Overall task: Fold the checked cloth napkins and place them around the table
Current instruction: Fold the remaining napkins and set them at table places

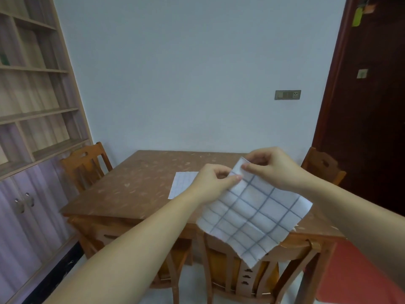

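Left hand (211,183): pinching top corner of held napkin (254,216).
Right hand (271,165): pinching same corner, just to the right.
Held napkin: airborne over near edge of table (131,183), hanging corner-down.
Second napkin (183,183): flat on table, farther left.
Risk: probably a skewed fold from single-corner hold; slack pinch could drop it onto near chair (295,244).

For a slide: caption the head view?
Left hand and right hand pinch a checked napkin; second napkin lies on the table.
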